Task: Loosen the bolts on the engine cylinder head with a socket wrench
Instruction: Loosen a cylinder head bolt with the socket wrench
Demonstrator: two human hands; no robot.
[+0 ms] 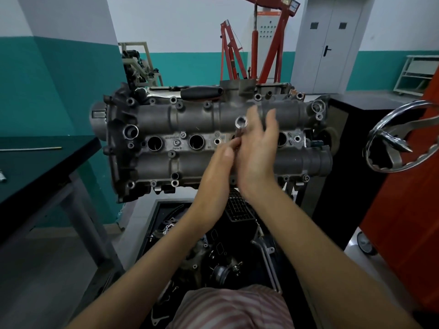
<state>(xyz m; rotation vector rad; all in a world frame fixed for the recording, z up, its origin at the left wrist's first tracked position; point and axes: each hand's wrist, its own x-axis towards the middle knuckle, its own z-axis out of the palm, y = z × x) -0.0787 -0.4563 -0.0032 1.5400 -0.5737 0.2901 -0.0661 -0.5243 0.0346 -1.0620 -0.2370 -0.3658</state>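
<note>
The grey engine cylinder head [190, 119] lies across the middle on a stand, with several round plug wells and bolts along its top. A metal socket extension [241, 125] stands upright over the head's right-centre. My left hand [219, 162] and my right hand [257, 148] press against its shaft from either side, palms facing each other, fingers mostly straight. The bar's lower end is hidden behind my hands. A wrench with a black handle [202, 92] lies along the head's far edge.
A dark workbench [35, 167] stands at the left. A chrome handwheel [401, 138] juts in at the right, beside a red panel [408, 233]. A black tray of loose parts [213, 252] sits on the floor below the engine. A red engine hoist [266, 43] stands behind.
</note>
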